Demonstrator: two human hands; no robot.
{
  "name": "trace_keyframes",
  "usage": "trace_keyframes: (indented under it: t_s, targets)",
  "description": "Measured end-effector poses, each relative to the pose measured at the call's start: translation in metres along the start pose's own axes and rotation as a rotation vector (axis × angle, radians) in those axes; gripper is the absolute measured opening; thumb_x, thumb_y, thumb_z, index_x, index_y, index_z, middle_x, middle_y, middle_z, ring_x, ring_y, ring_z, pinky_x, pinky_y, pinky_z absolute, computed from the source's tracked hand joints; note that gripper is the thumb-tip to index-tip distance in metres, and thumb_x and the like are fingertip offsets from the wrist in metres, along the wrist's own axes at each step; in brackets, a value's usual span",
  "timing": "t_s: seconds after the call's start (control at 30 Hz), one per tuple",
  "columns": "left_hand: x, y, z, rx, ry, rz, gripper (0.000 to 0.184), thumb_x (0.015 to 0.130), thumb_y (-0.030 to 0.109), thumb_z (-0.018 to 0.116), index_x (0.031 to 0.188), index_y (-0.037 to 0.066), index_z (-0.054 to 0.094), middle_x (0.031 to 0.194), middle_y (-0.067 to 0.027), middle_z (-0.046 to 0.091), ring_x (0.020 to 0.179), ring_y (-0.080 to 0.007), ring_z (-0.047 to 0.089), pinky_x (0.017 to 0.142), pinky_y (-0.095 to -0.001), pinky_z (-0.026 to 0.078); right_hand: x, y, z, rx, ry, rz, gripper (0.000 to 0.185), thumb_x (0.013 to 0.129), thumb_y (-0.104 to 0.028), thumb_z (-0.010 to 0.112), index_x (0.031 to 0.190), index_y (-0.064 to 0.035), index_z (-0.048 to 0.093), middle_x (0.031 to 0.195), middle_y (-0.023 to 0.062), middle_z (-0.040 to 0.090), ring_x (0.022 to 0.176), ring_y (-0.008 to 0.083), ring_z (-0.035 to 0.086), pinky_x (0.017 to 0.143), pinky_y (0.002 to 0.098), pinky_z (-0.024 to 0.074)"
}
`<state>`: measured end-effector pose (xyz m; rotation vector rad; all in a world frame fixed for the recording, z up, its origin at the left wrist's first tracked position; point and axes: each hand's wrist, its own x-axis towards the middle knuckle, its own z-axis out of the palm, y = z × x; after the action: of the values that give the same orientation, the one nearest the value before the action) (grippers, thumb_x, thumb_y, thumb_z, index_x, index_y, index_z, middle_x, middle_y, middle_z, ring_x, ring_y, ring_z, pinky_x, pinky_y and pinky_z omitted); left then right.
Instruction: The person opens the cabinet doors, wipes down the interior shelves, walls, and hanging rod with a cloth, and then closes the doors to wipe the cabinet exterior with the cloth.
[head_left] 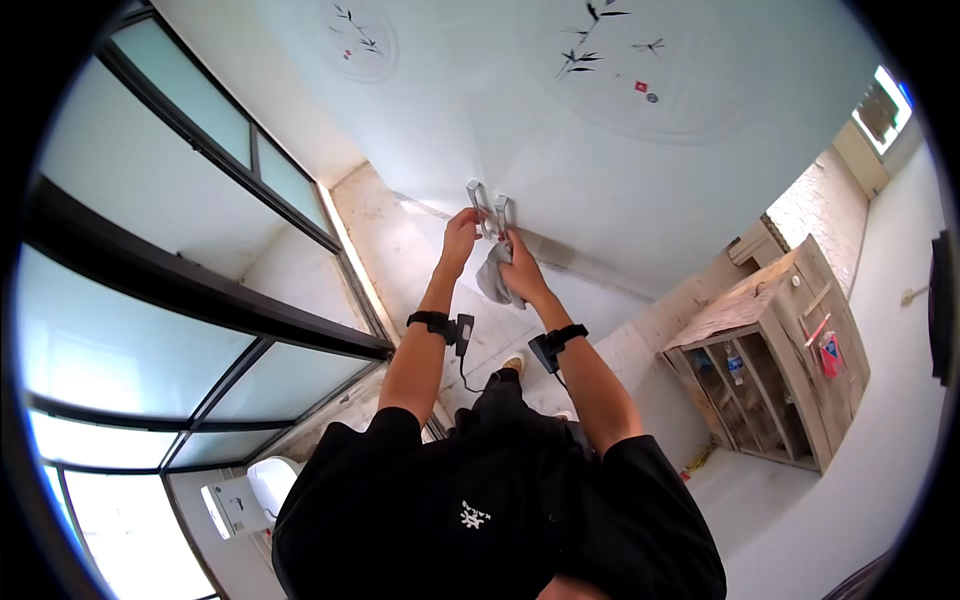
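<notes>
Two metal handles stand side by side on the pale cabinet front (pixel 450 120), which has painted bamboo in its upper part. My left hand (pixel 461 236) is at the lower end of the left handle (pixel 474 190), its fingers bent around or against it. Beside it my right hand (pixel 520 268) is closed on a grey cloth (pixel 495 278), just under the right handle (pixel 502 206). The cloth hangs down between the two hands. Some of the fingertips are hidden by the handles and cloth.
To the left runs a black-framed glass partition (pixel 200 290). A wooden cabinet (pixel 765 360) with open shelves, a bottle and pink items stands at the right. My foot (pixel 514 364) is on the pale floor below the handles. A white toilet (pixel 272 484) is at lower left.
</notes>
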<state>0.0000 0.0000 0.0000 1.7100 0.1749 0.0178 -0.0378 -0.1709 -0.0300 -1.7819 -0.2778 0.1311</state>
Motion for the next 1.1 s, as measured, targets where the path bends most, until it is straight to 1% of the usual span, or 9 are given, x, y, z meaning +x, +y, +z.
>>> trace_keyframes:
  t_s: [0.2, 0.37, 0.5, 0.63, 0.67, 0.73, 0.8, 0.93, 1.1]
  targets:
    - [-0.016, 0.011, 0.004, -0.161, 0.002, -0.087, 0.049, 0.087, -0.002, 0.04, 0.13, 0.006, 0.063, 0.121, -0.0066, 0.067, 0.118, -0.018, 0.06, 0.097, -0.0381, 0.052, -0.045, 0.007, 0.008, 0.155, -0.049, -0.214, 0.058, 0.079, 0.002, 0.05, 0.136, -0.0041, 0.05, 0.124, 0.0181, 0.063, 0.122, 0.0332, 0.059, 0.107, 0.0356, 0.0428]
    - [-0.017, 0.018, -0.006, -0.219, -0.046, -0.028, 0.034, 0.099, 0.016, 0.052, 0.127, 0.002, 0.065, 0.108, -0.0067, 0.072, 0.09, -0.0159, 0.069, 0.081, -0.0296, 0.056, -0.084, -0.004, 0.004, 0.099, -0.072, -0.214, 0.051, 0.081, 0.001, 0.05, 0.131, -0.0092, 0.053, 0.114, 0.0219, 0.065, 0.11, 0.0373, 0.063, 0.096, 0.04, 0.0483]
    - [-0.008, -0.02, 0.006, -0.199, -0.177, 0.071, 0.05, 0.102, 0.032, 0.057, 0.14, 0.0, 0.053, 0.13, -0.0105, 0.064, 0.115, -0.0198, 0.062, 0.094, -0.0343, 0.052, -0.155, -0.024, -0.036, 0.023, -0.148, -0.013, 0.044, 0.081, -0.002, 0.052, 0.125, -0.0103, 0.055, 0.107, 0.0233, 0.066, 0.102, 0.0424, 0.064, 0.089, 0.0424, 0.0503]
    - [-0.023, -0.031, 0.027, -0.222, -0.183, 0.197, 0.062, 0.102, 0.039, 0.058, 0.149, 0.0, 0.044, 0.142, -0.0116, 0.056, 0.128, -0.022, 0.055, 0.104, -0.037, 0.048, -0.228, -0.006, -0.056, -0.103, -0.088, -0.179, 0.033, 0.082, -0.008, 0.056, 0.114, -0.0058, 0.063, 0.1, 0.0262, 0.067, 0.097, 0.0447, 0.065, 0.082, 0.0467, 0.0512]
    - [-0.019, -0.039, 0.028, -0.402, -0.185, 0.072, 0.046, 0.1, 0.019, 0.053, 0.143, 0.003, 0.052, 0.137, -0.0098, 0.06, 0.125, -0.0208, 0.056, 0.103, -0.0386, 0.048, -0.247, -0.002, -0.061, -0.112, -0.091, -0.166, 0.033, 0.082, -0.008, 0.056, 0.114, -0.0058, 0.063, 0.1, 0.0262, 0.067, 0.097, 0.0447, 0.065, 0.082, 0.0467, 0.0512]
    - [-0.013, -0.049, 0.031, -0.303, -0.19, 0.001, 0.044, 0.094, 0.009, 0.047, 0.136, 0.004, 0.057, 0.133, -0.0088, 0.062, 0.124, -0.02, 0.057, 0.102, -0.0393, 0.049, -0.282, 0.0, -0.074, -0.308, -0.201, -0.017, 0.028, 0.079, -0.01, 0.058, 0.104, -0.002, 0.068, 0.093, 0.0273, 0.067, 0.093, 0.0468, 0.064, 0.078, 0.0492, 0.0517]
    - [-0.02, -0.04, 0.036, -0.197, -0.153, -0.068, 0.058, 0.075, -0.008, 0.031, 0.118, 0.008, 0.066, 0.122, -0.0061, 0.068, 0.119, -0.0175, 0.059, 0.099, -0.0397, 0.049, -0.312, 0.005, -0.088, -0.352, -0.176, 0.028, 0.026, 0.077, -0.01, 0.058, 0.099, -0.0007, 0.069, 0.091, 0.0274, 0.067, 0.091, 0.0473, 0.064, 0.078, 0.0498, 0.0517]
    - [-0.039, -0.019, 0.039, -0.128, -0.081, -0.047, 0.041, 0.089, 0.0, 0.039, 0.114, 0.009, 0.07, 0.111, -0.0029, 0.07, 0.108, -0.0161, 0.063, 0.087, -0.0358, 0.051, -0.356, -0.007, -0.11, -0.503, -0.18, 0.304, 0.041, 0.068, -0.002, 0.054, 0.106, -0.0017, 0.072, 0.095, 0.0283, 0.068, 0.096, 0.0481, 0.064, 0.084, 0.0493, 0.0529]
    - [-0.041, -0.015, 0.033, -0.048, -0.045, -0.024, 0.037, 0.084, 0.0, 0.042, 0.105, 0.007, 0.072, 0.102, -0.0023, 0.069, 0.099, -0.0155, 0.063, 0.086, -0.0355, 0.051, -0.395, 0.004, -0.119, -0.395, 0.095, 0.228, 0.029, 0.07, -0.003, 0.055, 0.094, 0.0039, 0.069, 0.087, 0.0297, 0.067, 0.088, 0.0488, 0.065, 0.076, 0.0494, 0.0535]
